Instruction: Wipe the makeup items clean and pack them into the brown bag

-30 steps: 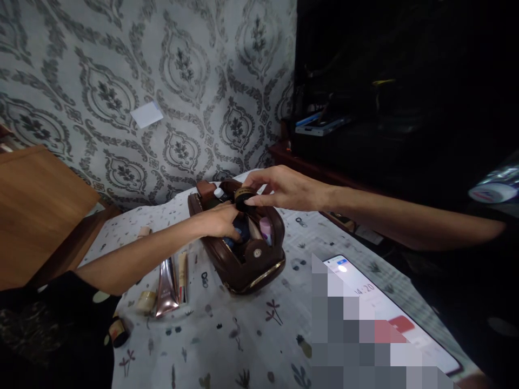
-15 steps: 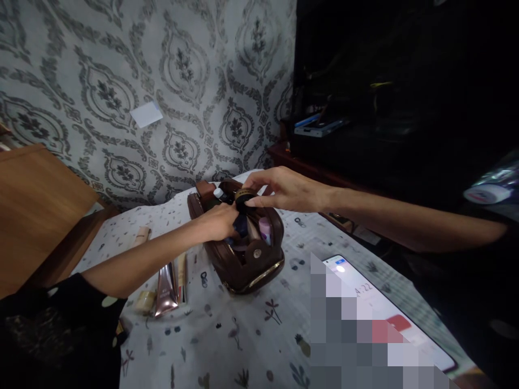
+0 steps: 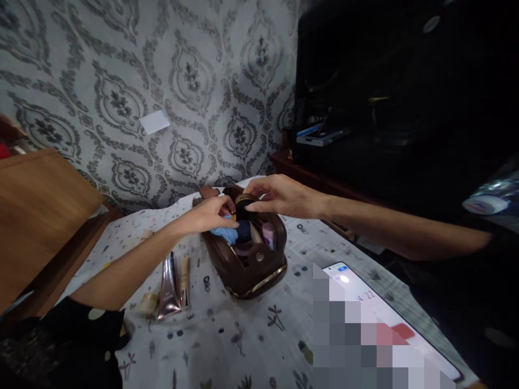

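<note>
A brown leather cosmetics pouch (image 3: 251,267) stands open on the patterned tablecloth (image 3: 227,335). Inside it I see a pink-capped tube (image 3: 267,235), a dark blue item and a light blue item (image 3: 225,233). My right hand (image 3: 279,195) pinches a small round dark jar with a gold rim (image 3: 243,203) just above the pouch's mouth. My left hand (image 3: 208,213) is closed, its fingertips at the pouch's left rim, touching the light blue item and close to the jar.
A rose-gold tube (image 3: 168,286), a slim stick (image 3: 184,273) and a small pale jar (image 3: 148,302) lie left of the pouch. A phone with a lit screen (image 3: 381,319) lies at the lower right. A wooden surface (image 3: 40,205) is at the left, dark shelving at the right.
My left hand has risen out of the pouch toward the jar, and the light blue item now shows at the pouch's mouth. My right hand keeps the jar in nearly the same place.
</note>
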`<control>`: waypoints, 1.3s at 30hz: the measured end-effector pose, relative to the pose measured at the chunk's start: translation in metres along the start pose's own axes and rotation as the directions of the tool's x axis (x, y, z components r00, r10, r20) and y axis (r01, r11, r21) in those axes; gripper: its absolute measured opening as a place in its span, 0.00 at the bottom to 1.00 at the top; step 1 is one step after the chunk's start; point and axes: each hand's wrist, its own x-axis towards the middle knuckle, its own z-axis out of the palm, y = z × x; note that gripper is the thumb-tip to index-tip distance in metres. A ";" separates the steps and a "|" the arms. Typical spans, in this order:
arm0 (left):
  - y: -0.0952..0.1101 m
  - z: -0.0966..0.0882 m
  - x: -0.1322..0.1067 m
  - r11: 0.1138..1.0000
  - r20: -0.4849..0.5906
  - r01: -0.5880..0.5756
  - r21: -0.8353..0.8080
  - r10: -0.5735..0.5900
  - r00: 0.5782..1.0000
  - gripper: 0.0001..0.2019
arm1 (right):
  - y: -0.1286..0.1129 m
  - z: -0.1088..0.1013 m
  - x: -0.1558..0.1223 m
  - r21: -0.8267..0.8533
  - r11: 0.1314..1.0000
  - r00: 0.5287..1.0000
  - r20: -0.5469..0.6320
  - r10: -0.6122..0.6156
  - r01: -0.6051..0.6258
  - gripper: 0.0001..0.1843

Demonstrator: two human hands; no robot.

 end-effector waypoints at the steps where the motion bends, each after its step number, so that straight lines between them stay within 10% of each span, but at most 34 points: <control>1: 0.000 -0.001 -0.003 0.996 -0.022 -0.019 -0.089 0.018 1.000 0.22 | 0.000 0.001 0.001 0.008 1.000 1.000 -0.007 0.005 -0.005 0.12; 11: 0.001 -0.016 -0.011 0.829 -0.162 0.061 -0.557 -0.180 0.970 0.21 | 0.007 0.021 0.033 0.294 0.956 0.997 -0.068 0.035 -0.014 0.13; 19: -0.006 -0.033 -0.008 0.744 -0.225 0.061 -0.665 -0.277 0.934 0.19 | -0.017 0.020 0.055 -0.329 0.943 0.989 -0.121 -0.088 0.044 0.20; 26: -0.023 -0.033 -0.019 0.774 -0.245 0.063 -0.630 -0.274 0.930 0.22 | -0.021 0.024 0.068 -0.418 0.904 0.995 -0.002 -0.098 0.088 0.21; 32: -0.037 -0.045 -0.017 0.998 -0.336 0.065 0.004 -0.060 0.940 0.17 | -0.011 0.030 0.083 -0.464 0.884 0.998 0.000 0.064 -0.057 0.22; 39: 0.002 -0.045 0.021 0.538 -0.030 0.165 0.827 -0.252 0.967 0.17 | 0.008 0.037 0.098 -0.566 0.818 0.991 0.003 0.133 -0.108 0.20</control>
